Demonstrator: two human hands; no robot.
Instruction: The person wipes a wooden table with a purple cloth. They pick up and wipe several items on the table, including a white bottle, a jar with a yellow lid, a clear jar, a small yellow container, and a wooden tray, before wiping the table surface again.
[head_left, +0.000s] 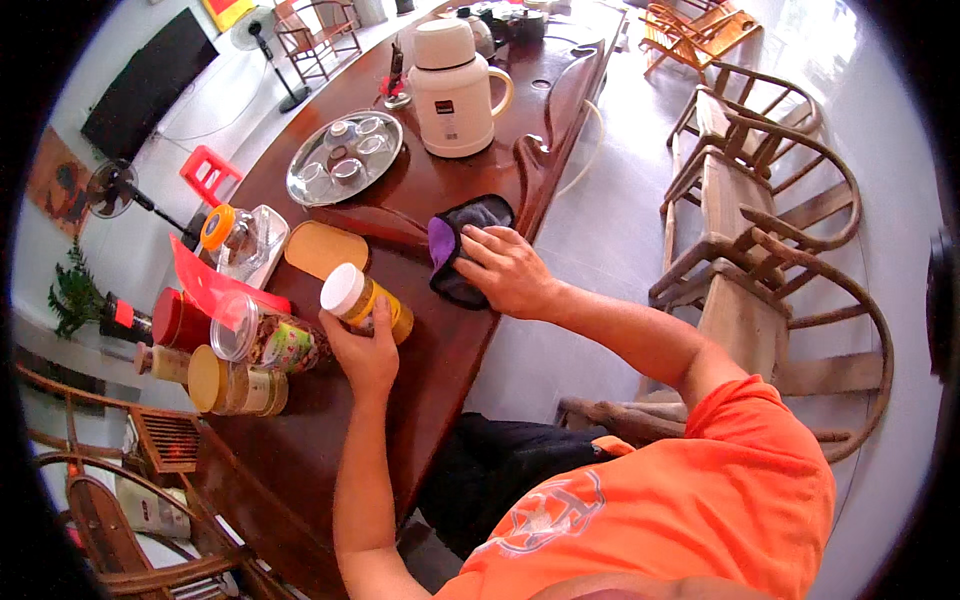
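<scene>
My left hand (367, 349) is closed around a jar with a white lid and yellow contents (390, 311), at the near side of a polished dark wood table (427, 367). Under my right hand (502, 270), a grey and purple cloth with black edging (480, 214) lies bunched on the tabletop by its right edge. Left of the held jar are a clear jar of dried pieces (281, 341) and a yellow-lidded jar (240, 382). An oval tan mat (326, 247) lies just beyond the held jar.
A round metal tray (300, 187) with small glasses and a cream vacuum jug (454, 105) stand farther up the table. An orange-lidded jar (236, 232), a red-lidded container (176, 319) and a red sheet (206, 285) are at left. Wooden chairs (739, 180) line the right side.
</scene>
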